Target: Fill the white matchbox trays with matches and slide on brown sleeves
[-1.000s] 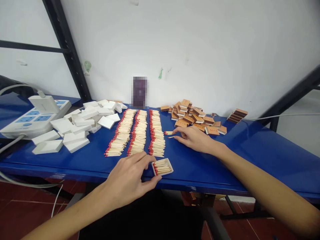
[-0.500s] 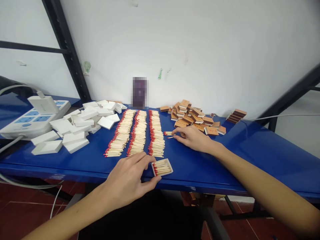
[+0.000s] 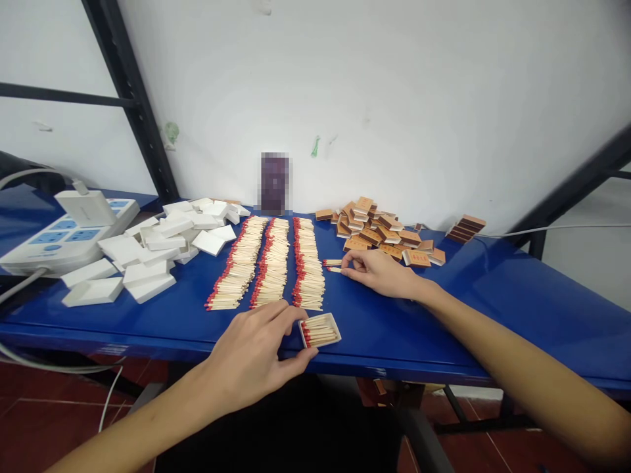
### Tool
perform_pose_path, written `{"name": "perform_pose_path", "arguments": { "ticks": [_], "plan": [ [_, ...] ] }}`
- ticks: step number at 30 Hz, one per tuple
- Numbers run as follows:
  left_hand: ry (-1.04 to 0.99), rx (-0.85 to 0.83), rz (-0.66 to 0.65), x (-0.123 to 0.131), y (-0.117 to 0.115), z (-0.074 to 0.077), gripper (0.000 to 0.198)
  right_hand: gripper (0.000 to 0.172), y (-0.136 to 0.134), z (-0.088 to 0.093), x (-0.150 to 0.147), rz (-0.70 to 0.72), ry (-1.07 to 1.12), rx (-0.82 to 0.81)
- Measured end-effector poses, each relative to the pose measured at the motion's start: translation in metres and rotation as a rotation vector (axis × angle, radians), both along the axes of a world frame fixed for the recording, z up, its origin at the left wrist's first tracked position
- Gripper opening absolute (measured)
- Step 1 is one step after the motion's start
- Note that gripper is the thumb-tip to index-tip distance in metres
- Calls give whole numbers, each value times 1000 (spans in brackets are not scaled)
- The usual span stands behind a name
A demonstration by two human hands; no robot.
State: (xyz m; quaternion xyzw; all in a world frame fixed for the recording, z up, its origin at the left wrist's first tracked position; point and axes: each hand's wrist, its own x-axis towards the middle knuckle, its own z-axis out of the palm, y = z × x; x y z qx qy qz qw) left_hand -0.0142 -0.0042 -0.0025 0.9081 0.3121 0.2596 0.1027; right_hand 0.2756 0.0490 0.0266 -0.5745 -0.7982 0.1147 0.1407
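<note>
My left hand (image 3: 259,345) steadies a white matchbox tray (image 3: 336,338) near the table's front edge, index finger at its far left corner and thumb at its near side. Inside the tray lie several matches (image 3: 323,328), red heads to the left. To the right of the match rows, my right hand (image 3: 379,270) is closed in a pinch on a match (image 3: 334,269) whose red head points left. Just behind it, several matches (image 3: 332,263) lie on the blue table, partly hidden by the fingers. Three long rows of matches (image 3: 308,263) stretch away between my hands.
White empty trays (image 3: 172,226) are heaped at the left, beside a power strip (image 3: 73,230) with a charger. Brown matchbox sleeves (image 3: 369,230) are piled behind my right hand. A small stack of matchboxes (image 3: 466,228) stands farther right. A blurred dark object (image 3: 275,184) leans on the wall.
My right hand's fingers have shifted very slightly at the loose matches, and the pinched match has turned more level. The left hand and the tray have stayed put.
</note>
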Motion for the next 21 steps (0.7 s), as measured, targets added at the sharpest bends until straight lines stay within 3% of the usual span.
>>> {"name": "perform_pose_path", "arguments": {
  "ticks": [11, 21],
  "plan": [
    [-2, 20, -9, -2, 1, -1, 21, 20, -1, 1, -2, 6, -16, -33],
    [-4, 22, -8, -1, 0, -1, 22, 19, -1, -3, 1, 47, -111, 51]
  ]
}}
